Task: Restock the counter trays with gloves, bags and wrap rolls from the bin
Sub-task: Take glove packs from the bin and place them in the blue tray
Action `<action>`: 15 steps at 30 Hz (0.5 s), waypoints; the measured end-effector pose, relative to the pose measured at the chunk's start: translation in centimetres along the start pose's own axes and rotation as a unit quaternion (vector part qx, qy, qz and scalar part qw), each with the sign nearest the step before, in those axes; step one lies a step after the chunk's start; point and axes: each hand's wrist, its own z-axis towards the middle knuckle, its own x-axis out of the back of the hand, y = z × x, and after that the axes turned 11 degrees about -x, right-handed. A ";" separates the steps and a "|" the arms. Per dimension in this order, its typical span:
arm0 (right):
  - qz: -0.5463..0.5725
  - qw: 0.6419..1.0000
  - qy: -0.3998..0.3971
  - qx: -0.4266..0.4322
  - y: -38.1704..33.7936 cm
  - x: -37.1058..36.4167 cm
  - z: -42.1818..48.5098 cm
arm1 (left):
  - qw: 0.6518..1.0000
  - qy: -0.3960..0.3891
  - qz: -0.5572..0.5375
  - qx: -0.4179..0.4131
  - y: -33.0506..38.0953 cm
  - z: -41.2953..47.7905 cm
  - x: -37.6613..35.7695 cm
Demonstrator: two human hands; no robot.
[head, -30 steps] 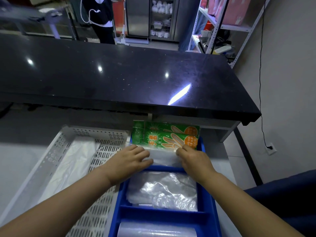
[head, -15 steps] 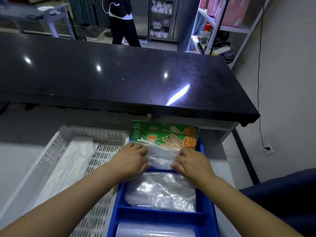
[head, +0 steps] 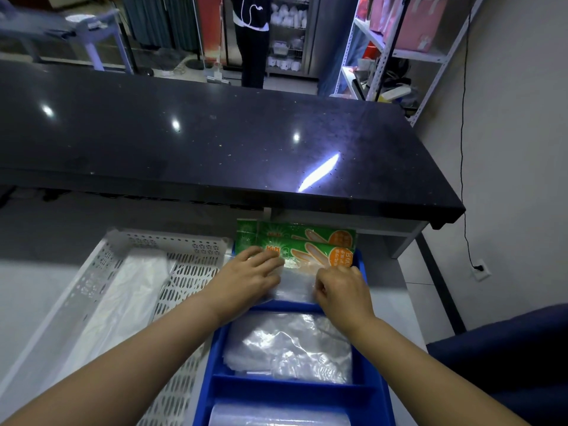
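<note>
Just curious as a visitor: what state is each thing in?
Glove packs, leaning in blue tray's far section.
Left hand, flat on front glove pack.
Right hand, pinching front glove pack.
Clear bags, lying in middle section.
Wrap roll, lying in near section.
White basket, holds clear plastic.

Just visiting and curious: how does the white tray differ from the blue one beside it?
The white tray is perforated and undivided; the blue tray has solid walls and dividers. The white tray holds only a pale plastic sheet; the blue tray holds green glove packs, clear bags and a roll. Both sit side by side.
</note>
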 end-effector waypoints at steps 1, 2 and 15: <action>0.008 1.000 -0.016 -0.011 0.1 -0.1 0.0 | 1.000 -0.011 -0.007 -0.003 -0.1 0.1 -0.1; 0.019 0.999 -0.023 -0.017 0.2 -0.1 0.0 | 1.000 -0.023 -0.015 -0.003 -0.3 0.3 -0.1; -0.071 0.989 -0.002 0.129 0.6 1.1 -0.2 | 0.972 -0.065 -0.150 0.166 -0.1 1.6 -1.3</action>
